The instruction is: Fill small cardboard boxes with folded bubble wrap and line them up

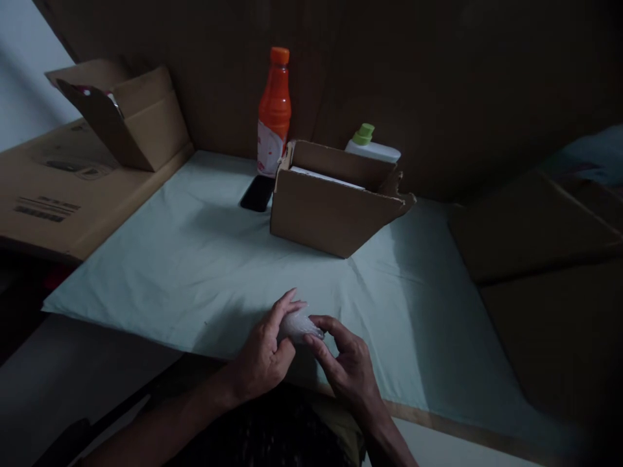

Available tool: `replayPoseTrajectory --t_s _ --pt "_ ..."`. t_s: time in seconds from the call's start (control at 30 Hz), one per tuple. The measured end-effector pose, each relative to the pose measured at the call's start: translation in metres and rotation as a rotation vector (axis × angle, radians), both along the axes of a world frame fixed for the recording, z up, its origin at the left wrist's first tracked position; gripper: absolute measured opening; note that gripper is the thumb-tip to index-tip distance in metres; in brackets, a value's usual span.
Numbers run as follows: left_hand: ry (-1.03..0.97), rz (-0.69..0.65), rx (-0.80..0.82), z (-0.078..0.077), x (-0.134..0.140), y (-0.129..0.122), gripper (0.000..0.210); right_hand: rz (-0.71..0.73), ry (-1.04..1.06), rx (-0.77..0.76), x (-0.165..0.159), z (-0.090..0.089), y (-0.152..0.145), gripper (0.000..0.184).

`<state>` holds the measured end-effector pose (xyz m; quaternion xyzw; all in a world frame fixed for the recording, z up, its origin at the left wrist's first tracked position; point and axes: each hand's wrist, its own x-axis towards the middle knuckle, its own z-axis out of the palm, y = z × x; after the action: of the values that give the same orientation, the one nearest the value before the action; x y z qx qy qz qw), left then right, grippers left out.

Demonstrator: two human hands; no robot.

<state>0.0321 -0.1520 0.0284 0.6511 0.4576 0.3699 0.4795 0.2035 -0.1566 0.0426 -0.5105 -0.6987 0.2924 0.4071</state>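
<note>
Cupping plastic bundle (296, 327) in half-curled left hand (265, 351); pinching it by tip with near-closed right hand (351, 364); aligned lengthwise palm-to-pinch.

Pale green cloth (160, 233) spread, wrinkles seen. Orange bottle (275, 104) placed upright at back; white label (269, 146) carried on lower part. Black phone (256, 194) laid flat just before bottle. Open cardboard box (316, 214) set beside phone; behind it, white bottle (372, 150) with green cap (363, 133) partly hidden. At left, second open box (152, 123) stood upon printed carton (43, 188). At right, larger cardboard (535, 227) dimly seen.
</note>
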Motion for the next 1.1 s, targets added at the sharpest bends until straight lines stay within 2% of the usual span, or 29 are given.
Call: replayPoseTrajectory --t_s 0.13,0.27,0.3,0.4,0.53,0.63,0.73,0.8,0.83,0.97,1.1 --pt "0.002 -0.008 0.062 0.001 0.002 0.002 0.072 0.014 -0.074 0.047 0.006 0.004 0.000 0.013" --pt "-0.003 -0.016 0.099 0.001 0.002 0.006 0.078 0.022 -0.239 0.159 0.010 0.013 0.004 0.046" --pt "0.000 -0.031 0.100 0.002 0.001 0.006 0.079 0.053 -0.279 0.167 0.010 0.016 0.006 0.048" --pt "0.006 -0.090 0.109 0.005 -0.003 0.008 0.082 0.124 -0.297 0.195 0.009 0.021 0.011 0.025" --pt "0.083 -0.121 0.084 0.011 -0.011 0.011 0.072 0.033 -0.091 0.144 0.009 0.024 0.015 0.010" --pt "0.154 -0.187 -0.029 0.013 -0.016 0.015 0.043 0.014 -0.023 0.007 0.015 0.025 0.015 0.011" --pt "0.182 -0.236 -0.078 0.012 -0.020 0.018 0.028 0.061 -0.078 -0.097 0.024 0.027 0.014 0.025" --pt "0.199 -0.244 -0.043 0.008 -0.023 0.020 0.027 0.078 -0.121 -0.118 0.028 0.029 0.014 0.036" --pt "0.210 -0.250 -0.016 0.006 -0.024 0.021 0.028 0.094 -0.145 -0.132 0.028 0.031 0.014 0.035" --pt "0.253 -0.297 0.083 0.001 -0.026 0.028 0.037 0.148 -0.234 -0.195 0.025 0.035 0.020 0.015" --pt "0.271 -0.343 0.152 0.009 -0.030 0.041 0.043 0.128 -0.214 -0.172 0.027 0.039 0.031 0.016"
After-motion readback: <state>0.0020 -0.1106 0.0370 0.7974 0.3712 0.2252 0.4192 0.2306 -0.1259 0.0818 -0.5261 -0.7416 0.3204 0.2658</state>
